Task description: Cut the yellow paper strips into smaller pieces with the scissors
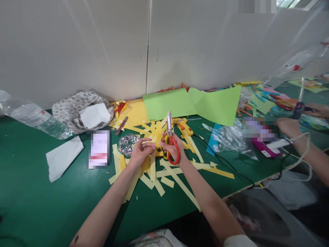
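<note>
- While held upright in the right hand [172, 148], with fingers through the red loops, scissors [171, 139] aim their blades away from the body toward the wall; long axis close to vertical in the picture, tips up, blades nearly together.
- Just left of the blades, touching them or nearly so: a small yellow paper piece [156, 140], pinched by the left hand [140, 151], fingers curled and pressed together on it.
- Likely trouble: left fingertips so near the cutting edge could be nicked if the blades close without a shift of grip.
- Also possible: a crooked cut, since the small piece may twist in the pinch.
- Below and around both hands: loose yellow strips [177, 178] strewn on the green table [38, 199]; could snag or slide under the wrists.
- Farther out: green paper sheets [195, 104], a water bottle [33, 118], white tissue [63, 157], a black cable [226, 164], another person's hand [289, 127].
</note>
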The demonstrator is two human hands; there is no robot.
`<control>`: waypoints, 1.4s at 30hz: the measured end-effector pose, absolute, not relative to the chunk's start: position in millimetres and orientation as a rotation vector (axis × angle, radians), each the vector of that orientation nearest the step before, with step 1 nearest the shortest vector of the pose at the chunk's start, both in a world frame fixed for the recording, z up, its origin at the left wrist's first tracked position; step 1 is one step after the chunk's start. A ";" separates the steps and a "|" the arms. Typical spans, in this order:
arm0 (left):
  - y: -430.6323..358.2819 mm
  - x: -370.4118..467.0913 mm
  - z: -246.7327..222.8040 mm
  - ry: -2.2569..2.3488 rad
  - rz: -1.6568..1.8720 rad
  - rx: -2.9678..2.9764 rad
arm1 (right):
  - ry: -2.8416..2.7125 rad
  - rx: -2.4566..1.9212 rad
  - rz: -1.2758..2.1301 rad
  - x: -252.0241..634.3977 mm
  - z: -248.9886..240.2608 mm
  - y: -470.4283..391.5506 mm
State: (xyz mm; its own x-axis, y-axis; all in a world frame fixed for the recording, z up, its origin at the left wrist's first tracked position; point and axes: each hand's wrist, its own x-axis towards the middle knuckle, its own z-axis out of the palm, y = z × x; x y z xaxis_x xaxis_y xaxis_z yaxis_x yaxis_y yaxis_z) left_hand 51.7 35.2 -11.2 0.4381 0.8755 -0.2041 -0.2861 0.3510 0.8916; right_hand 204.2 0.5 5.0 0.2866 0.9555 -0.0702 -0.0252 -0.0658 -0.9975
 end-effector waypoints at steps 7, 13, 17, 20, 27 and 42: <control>35.4 51.1 -9.8 0.785 0.859 0.900 | -0.916 -1.372 1.036 203.8 6.2 1.2; 35.5 52.4 -8.3 0.803 0.861 0.862 | -0.918 -1.387 1.021 203.0 6.1 1.0; 35.3 52.7 -8.5 0.796 0.863 0.862 | -0.930 -1.398 1.009 202.6 6.7 0.2; 35.0 52.7 -9.2 0.783 0.865 0.872 | -0.932 -1.397 1.019 202.8 6.0 -0.1; 32.8 52.8 -9.2 0.766 0.848 0.967 | -0.945 -1.387 1.026 203.4 3.9 -0.7; 33.4 54.2 -10.9 0.749 0.825 1.007 | -0.976 -1.401 0.996 201.7 3.4 -1.5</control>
State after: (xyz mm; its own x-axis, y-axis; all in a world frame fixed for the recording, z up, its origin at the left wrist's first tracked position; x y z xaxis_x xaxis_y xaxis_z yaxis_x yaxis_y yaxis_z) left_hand 54.2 33.4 -10.9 0.4874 0.8595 -0.1539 -0.2369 0.2998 0.9241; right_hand 201.7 -1.5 3.4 0.3055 0.9511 -0.0443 0.0252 -0.0545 -0.9982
